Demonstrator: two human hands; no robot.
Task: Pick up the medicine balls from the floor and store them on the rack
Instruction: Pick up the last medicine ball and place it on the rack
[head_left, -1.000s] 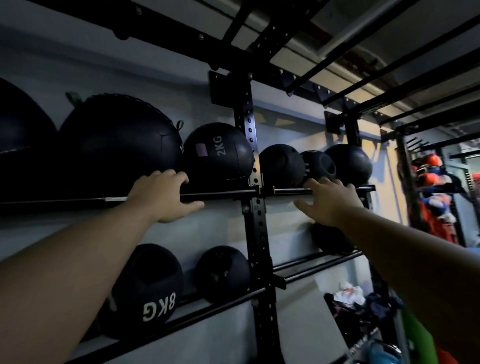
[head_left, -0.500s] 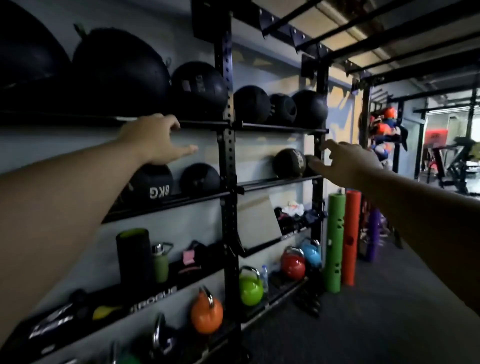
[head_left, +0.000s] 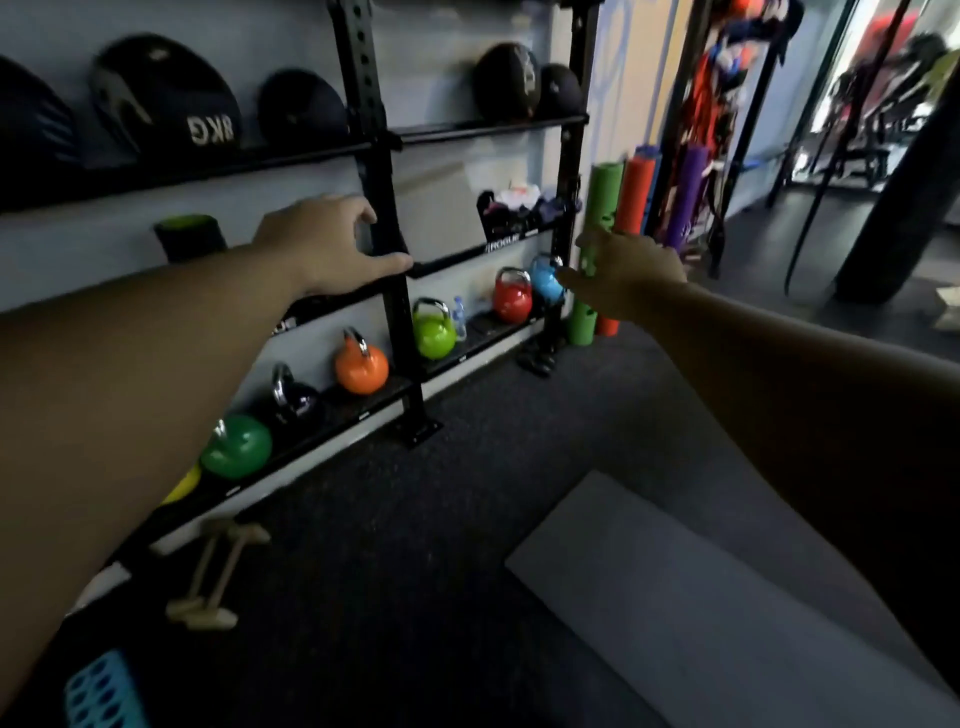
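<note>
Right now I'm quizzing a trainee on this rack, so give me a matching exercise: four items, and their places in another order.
Items:
1. orange kettlebell
2. 8KG medicine ball
3. green foam roller
4. blue kettlebell

Places:
A. on the ball shelf, left of the middle upright
B. standing on the floor right of the rack
C. bottom shelf, left of the middle upright
D. bottom shelf, far right end

Pairs: 1-C, 2-A, 3-B, 4-D

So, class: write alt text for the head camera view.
Two empty hands, left hand and right hand, reach toward a black wall rack holding medicine balls above and coloured kettlebells below.
</note>
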